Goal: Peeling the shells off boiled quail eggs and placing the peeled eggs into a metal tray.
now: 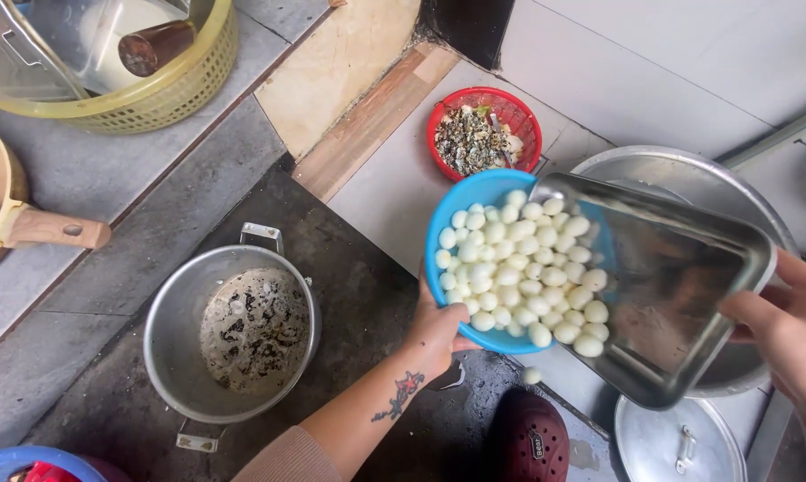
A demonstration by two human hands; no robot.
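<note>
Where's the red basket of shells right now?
In the head view, the red basket sits on the floor at upper centre, just above the blue bowl of peeled eggs.

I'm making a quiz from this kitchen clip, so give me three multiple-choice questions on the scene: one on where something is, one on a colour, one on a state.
1. Where is the red basket?
A. beyond the blue bowl, on the floor
B. inside the grey pot
C. in the right hand

2. What colour is the bowl that the left hand holds?
A. yellow
B. blue
C. black

3. How is the metal tray held?
A. flat
B. upside down
C. tilted toward the bowl

Answers: 1 A, it sits past the bowl. 2 B, its rim is blue. 3 C, the peeled eggs gather at its low edge over the bowl.
</note>
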